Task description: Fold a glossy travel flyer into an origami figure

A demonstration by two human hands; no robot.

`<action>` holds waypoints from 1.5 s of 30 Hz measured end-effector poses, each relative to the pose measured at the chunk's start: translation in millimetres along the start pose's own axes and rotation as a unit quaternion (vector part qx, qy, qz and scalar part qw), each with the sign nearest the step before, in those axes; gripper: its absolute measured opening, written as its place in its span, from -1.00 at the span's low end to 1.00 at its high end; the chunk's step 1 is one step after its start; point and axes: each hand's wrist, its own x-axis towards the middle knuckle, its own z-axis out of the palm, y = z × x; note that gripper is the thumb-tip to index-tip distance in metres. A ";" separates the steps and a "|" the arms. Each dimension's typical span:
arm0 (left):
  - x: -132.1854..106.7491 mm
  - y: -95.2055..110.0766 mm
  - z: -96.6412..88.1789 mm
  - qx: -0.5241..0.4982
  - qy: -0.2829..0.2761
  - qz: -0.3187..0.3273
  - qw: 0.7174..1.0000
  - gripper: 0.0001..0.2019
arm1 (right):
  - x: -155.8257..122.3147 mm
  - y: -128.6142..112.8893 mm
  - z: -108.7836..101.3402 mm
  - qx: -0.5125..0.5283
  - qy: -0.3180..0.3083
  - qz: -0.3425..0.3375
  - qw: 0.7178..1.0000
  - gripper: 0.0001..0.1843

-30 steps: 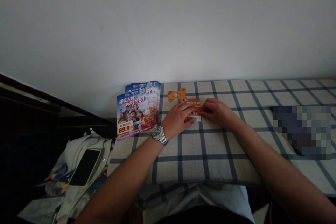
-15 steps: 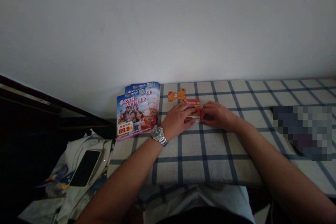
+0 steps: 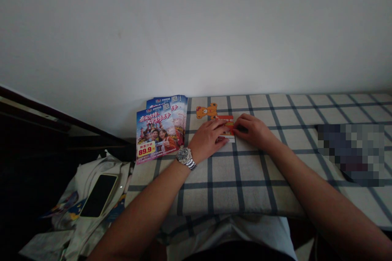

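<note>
one blue-and-pink paper flyer stack (image 3: 159,124), "89.9元"; one red-and-white printed card (image 3: 229,131), left hand (image 3: 208,138) loosely spread atop, right hand (image 3: 252,131) curled at its edge, grip unclear.

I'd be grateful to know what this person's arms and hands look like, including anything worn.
Neither the left hand nor the right hand wears a glove, so each grip is bare. A silver-coloured metal-link watch with a round, dark dial circles the left wrist; nothing shows on the right. No sleeve shows on the left arm or right arm.
</note>
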 end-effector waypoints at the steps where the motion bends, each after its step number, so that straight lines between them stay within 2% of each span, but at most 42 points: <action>1: 0.2 0.2 -0.3 -0.002 0.000 0.003 1.000 -0.64 | 0.4 -0.6 0.7 -0.008 0.002 0.006 1.000 -0.92; 12: 3.3 0.5 -2.0 -0.006 -0.016 -0.003 1.000 -0.70 | 9.3 1.1 7.9 -0.078 0.040 0.065 0.994 -0.90; 23: 3.7 -0.9 -0.6 -0.005 -0.016 0.001 1.000 -0.72 | 32.2 2.1 3.5 -0.187 -0.013 0.101 0.977 -0.87; 27: 4.0 -0.9 -0.4 -0.001 -0.016 0.001 1.000 -0.72 | 38.1 3.6 4.0 -0.203 -0.010 0.108 0.973 -0.84; 34: 4.6 -0.5 1.3 -0.004 -0.011 -0.006 1.000 -0.71 | 28.0 8.8 -0.4 -0.121 0.030 0.079 0.989 -0.91; 45: 5.1 -2.8 4.2 -0.014 -0.004 -0.003 1.000 -0.67 | 3.6 5.0 -3.1 -0.026 -0.011 0.055 0.998 -0.92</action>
